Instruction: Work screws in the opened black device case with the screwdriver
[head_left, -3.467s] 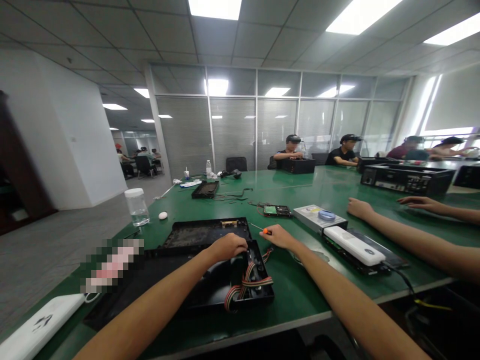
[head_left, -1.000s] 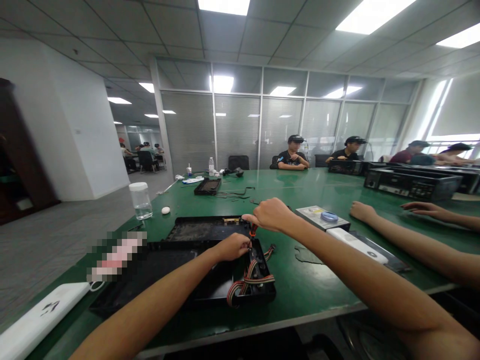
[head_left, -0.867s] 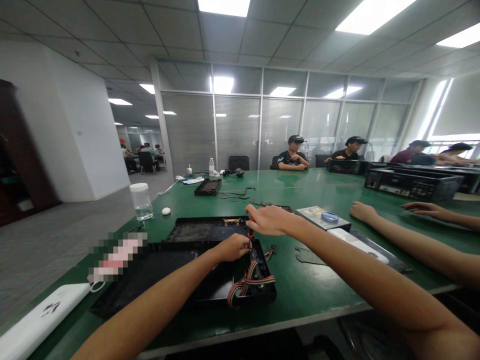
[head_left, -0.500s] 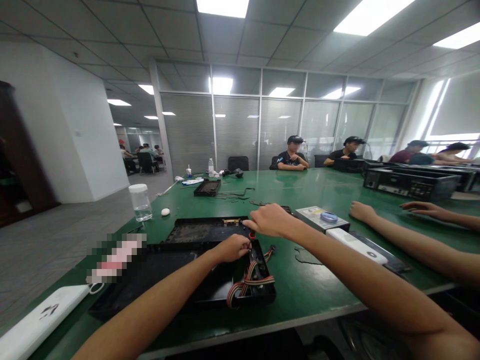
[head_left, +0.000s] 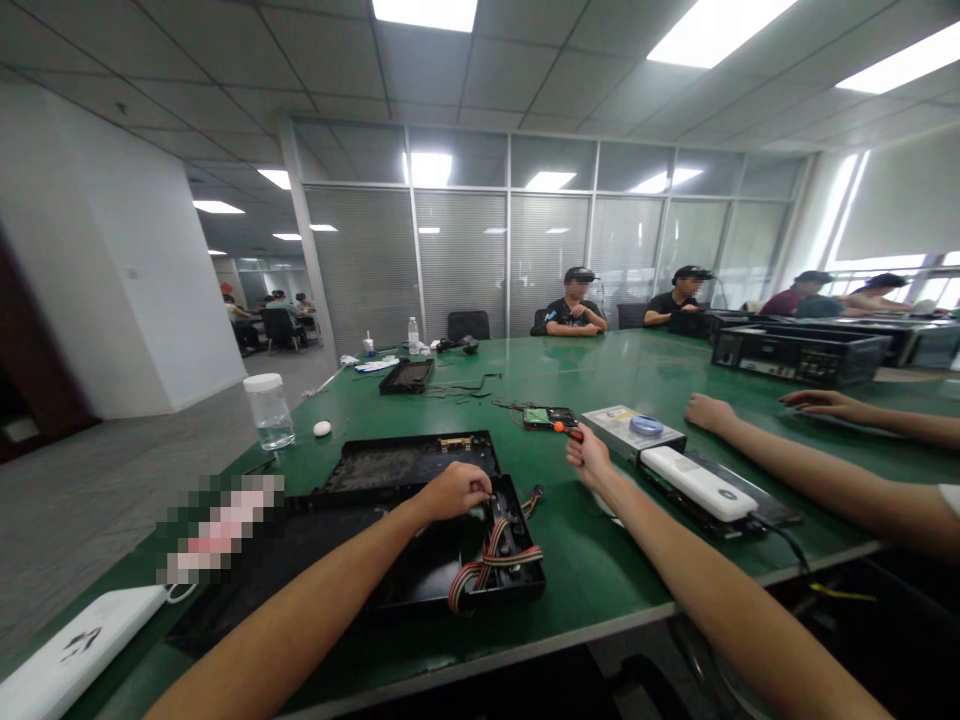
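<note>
An open black metal computer case (head_left: 420, 590) lies in front of me, with a striped ribbon cable (head_left: 491, 555) looped over its right end. My left hand (head_left: 459, 488) is at the case's right inner side, fingers pinched together; what they hold, if anything, is hidden. Right of the case, above the table, my right hand (head_left: 589, 460) is closed round a small screwdriver (head_left: 575, 434) with a red-and-black handle and an orange end. Just beyond that hand lies a hard drive with a green circuit board (head_left: 536, 418). Behind the case rests a dusty black panel (head_left: 390, 462).
Right of my hand are a metal drive box (head_left: 611, 420) with a blue tape roll (head_left: 646, 426) and a white power bank (head_left: 697, 482). A co-worker's arms (head_left: 795, 455) rest farther right. A clear jar (head_left: 270, 415) and white device (head_left: 82, 635) stand left.
My right hand has moved away from the case to the right, carrying the screwdriver. My left hand stays by the case's right inner side. The view has shifted slightly.
</note>
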